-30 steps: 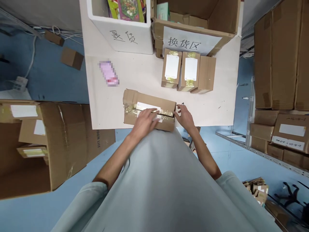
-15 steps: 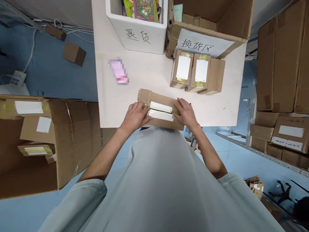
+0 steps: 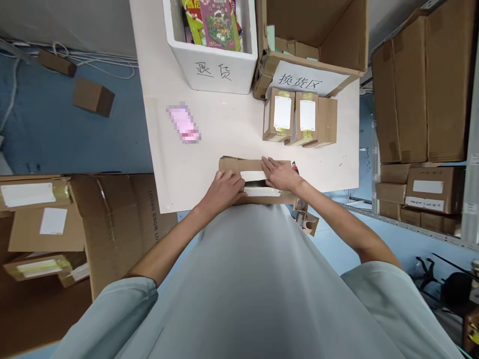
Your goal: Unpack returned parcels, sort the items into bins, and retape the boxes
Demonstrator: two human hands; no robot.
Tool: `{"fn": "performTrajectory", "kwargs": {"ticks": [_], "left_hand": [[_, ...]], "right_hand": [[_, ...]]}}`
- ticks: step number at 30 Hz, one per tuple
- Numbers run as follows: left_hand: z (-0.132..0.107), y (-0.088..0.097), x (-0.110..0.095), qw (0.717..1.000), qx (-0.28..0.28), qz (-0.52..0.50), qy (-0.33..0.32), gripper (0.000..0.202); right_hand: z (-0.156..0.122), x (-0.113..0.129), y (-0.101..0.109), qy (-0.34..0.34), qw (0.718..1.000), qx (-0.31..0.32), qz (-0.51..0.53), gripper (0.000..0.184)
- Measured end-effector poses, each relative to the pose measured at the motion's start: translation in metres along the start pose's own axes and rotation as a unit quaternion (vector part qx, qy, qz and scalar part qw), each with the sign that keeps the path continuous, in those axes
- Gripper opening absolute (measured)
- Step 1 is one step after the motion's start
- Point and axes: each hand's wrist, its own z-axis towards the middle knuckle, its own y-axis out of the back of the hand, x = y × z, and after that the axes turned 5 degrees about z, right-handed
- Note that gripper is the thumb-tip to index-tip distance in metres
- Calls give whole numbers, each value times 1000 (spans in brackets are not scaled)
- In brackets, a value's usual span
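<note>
A small cardboard box point(image 3: 239, 164) lies at the table's front edge, against my shirt. Its top is parted along the middle, and a dark gap shows between two flaps with white label strips. My left hand point(image 3: 225, 187) grips the left part of the box, fingers curled at the gap. On the right, my right hand point(image 3: 280, 175) holds the far flap, its fingers over the cardboard and its thumb near the gap. What is inside the box cannot be made out. A small red and black object point(image 3: 295, 167) peeks out behind the box's right end, mostly hidden.
On the white table point(image 3: 179, 174) stand a white foam bin point(image 3: 220, 70) with colourful packets, a large open carton point(image 3: 262, 75), several taped boxes point(image 3: 282, 114) and a blurred pink item point(image 3: 184, 123). A big carton point(image 3: 116, 224) with parcels is at left; shelved boxes point(image 3: 426, 189) at right.
The gap in the box's top has widened as the two labelled flaps parted. My right hand has shifted onto the far flap. The view has turned slightly, and the red and black object now shows.
</note>
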Motion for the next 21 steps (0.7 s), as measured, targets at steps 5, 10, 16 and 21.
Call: {"fn": "performTrajectory", "kwargs": {"ticks": [5, 10, 16, 21], "left_hand": [[-10, 6, -1, 996, -68, 39, -45, 18], [-15, 3, 3, 988, -126, 30, -80, 33], [-18, -2, 7, 988, -141, -19, -67, 33], [-32, -15, 10, 978, -155, -116, 71, 26]], "right_hand": [[-3, -18, 28, -42, 997, 47, 41, 62], [9, -22, 48, -74, 992, 60, 85, 59], [20, -27, 59, -93, 989, 68, 93, 53], [11, -10, 58, -101, 990, 70, 71, 58]]}}
